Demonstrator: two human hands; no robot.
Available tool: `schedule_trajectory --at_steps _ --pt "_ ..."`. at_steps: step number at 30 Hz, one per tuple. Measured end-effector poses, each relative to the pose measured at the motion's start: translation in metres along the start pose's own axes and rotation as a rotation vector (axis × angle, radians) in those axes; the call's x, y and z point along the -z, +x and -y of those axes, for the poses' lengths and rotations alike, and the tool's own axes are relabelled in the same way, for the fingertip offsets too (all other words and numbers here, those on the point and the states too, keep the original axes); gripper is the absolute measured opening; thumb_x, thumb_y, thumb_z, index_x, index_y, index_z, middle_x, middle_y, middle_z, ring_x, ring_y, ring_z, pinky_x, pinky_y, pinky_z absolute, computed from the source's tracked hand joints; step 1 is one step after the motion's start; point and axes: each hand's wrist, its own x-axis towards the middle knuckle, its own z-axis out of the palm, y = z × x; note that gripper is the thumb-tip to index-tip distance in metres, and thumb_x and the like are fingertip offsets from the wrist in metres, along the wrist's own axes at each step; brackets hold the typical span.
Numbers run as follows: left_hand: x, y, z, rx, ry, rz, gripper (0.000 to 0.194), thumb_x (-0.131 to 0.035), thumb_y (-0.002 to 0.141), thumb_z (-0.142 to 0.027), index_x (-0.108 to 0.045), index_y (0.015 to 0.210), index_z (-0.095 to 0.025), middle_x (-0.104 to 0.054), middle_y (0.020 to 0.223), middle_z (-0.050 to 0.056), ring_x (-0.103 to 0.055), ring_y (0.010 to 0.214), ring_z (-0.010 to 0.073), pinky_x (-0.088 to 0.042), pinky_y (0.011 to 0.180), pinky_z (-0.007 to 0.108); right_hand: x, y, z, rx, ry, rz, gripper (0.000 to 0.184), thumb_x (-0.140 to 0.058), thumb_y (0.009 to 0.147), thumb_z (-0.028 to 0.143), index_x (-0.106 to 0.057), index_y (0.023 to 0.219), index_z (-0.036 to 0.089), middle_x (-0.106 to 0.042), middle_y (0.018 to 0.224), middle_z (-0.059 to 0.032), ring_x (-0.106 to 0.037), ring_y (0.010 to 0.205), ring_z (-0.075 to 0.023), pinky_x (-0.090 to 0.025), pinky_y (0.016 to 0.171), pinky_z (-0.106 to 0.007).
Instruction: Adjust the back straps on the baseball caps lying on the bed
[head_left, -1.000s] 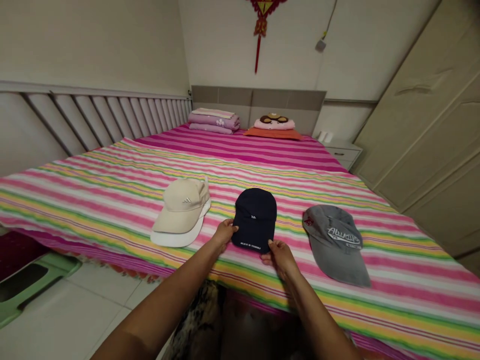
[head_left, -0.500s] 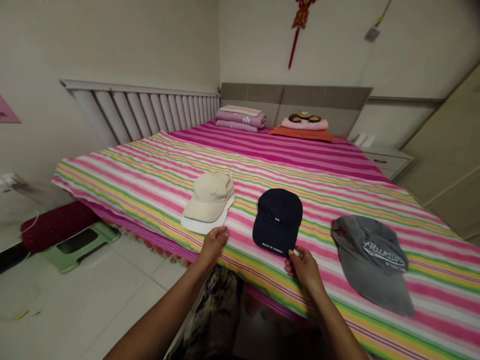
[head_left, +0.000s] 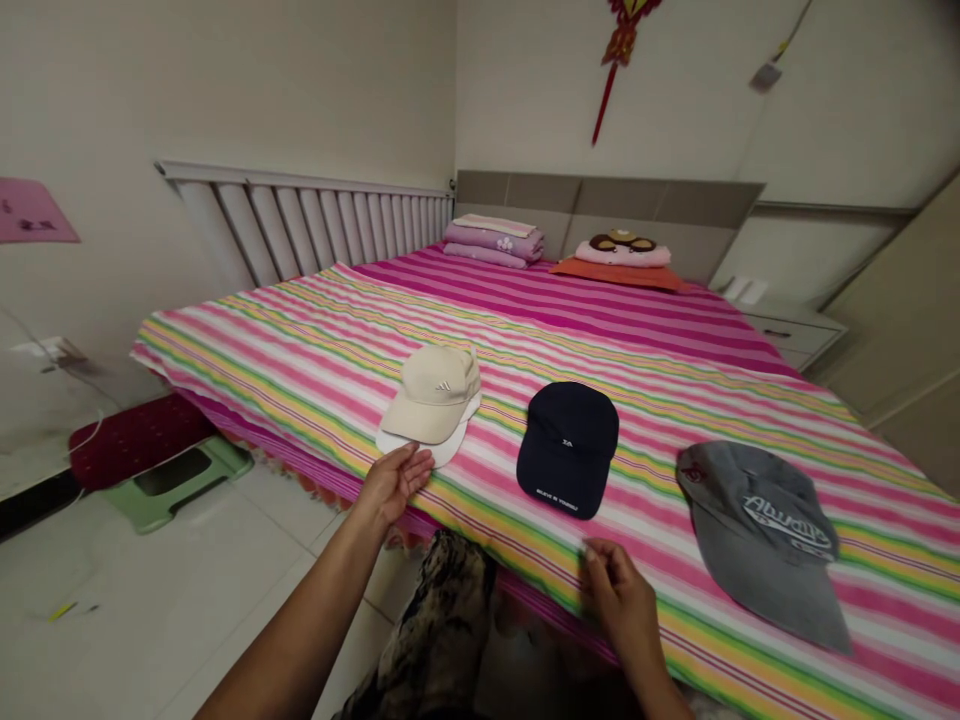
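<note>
Hands (head_left: 396, 484) (head_left: 625, 598) before beige cap (head_left: 429, 398) and navy cap (head_left: 568, 448)

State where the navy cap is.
In the head view, the navy cap lies right of centre on the striped cover, between the beige cap and grey cap.

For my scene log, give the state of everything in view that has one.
Beige cap: crown up, over the white brim.
White brim: partly covered.
Navy cap: crown up, untouched.
Gray cap: crown up, untouched.
Left hand: open, by the white brim.
Right hand: partly curled, nothing seen in it.
Purple bedding: folded.
Upper nightstand drawer: closed.
Green stool: upright.
</note>
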Motion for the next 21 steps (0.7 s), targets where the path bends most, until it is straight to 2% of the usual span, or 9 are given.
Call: schedule_trajectory --at_steps 2,5,10,15,21 --pt "-0.001 0.001 -0.002 0.011 -0.018 -0.007 0.011 -0.046 0.083 -0.011 -0.056 0.078 -0.010 -0.065 0.060 0.006 -0.064 0.053 0.0138 -0.052 0.048 0.021 -0.004 -0.014 -0.001 0.093 -0.087 0.098 0.029 -0.047 0.079 0.044 -0.059 0.083 0.018 -0.065 0.063 -0.0042 -0.062 0.057 -0.0202 -0.048 0.053 -0.029" --pt "-0.001 0.004 -0.005 0.027 -0.035 -0.015 0.014 -0.045 0.084 -0.011 -0.056 0.076 -0.009 -0.065 0.059 0.007 -0.063 0.051 0.0137 -0.051 0.046 0.021 -0.014 -0.032 -0.004 0.222 -0.148 0.168 0.027 -0.045 0.080 0.039 -0.061 0.084 0.017 -0.070 0.082 -0.0099 -0.066 0.076 -0.0236 -0.051 0.066 -0.031" --pt "-0.002 0.009 -0.011 0.038 -0.048 -0.023 0.016 -0.046 0.083 -0.011 -0.056 0.071 -0.008 -0.063 0.056 0.007 -0.062 0.048 0.0139 -0.051 0.045 0.022 -0.025 -0.051 -0.010 0.288 -0.174 0.262 0.025 -0.042 0.083 0.034 -0.061 0.080 0.018 -0.069 0.071 -0.0069 -0.066 0.064 -0.0202 -0.051 0.059 -0.027" --pt "-0.007 0.012 -0.016 -0.007 -0.061 -0.058 0.011 -0.050 0.080 -0.011 -0.055 0.070 -0.010 -0.062 0.055 0.005 -0.060 0.043 0.0133 -0.050 0.042 0.022 -0.026 -0.058 -0.020 0.313 -0.188 0.341 0.026 -0.041 0.086 0.033 -0.061 0.078 0.018 -0.067 0.067 -0.0043 -0.064 0.060 -0.0179 -0.049 0.057 -0.024" --pt "-0.016 0.023 -0.025 -0.042 -0.147 -0.070 0.007 -0.054 0.080 -0.018 -0.055 0.074 -0.013 -0.060 0.056 0.002 -0.061 0.048 0.0121 -0.052 0.049 0.022 -0.026 -0.062 -0.033 0.307 -0.156 0.327 0.031 -0.041 0.086 0.040 -0.060 0.076 0.019 -0.066 0.066 -0.0032 -0.063 0.060 -0.0173 -0.046 0.057 -0.023"
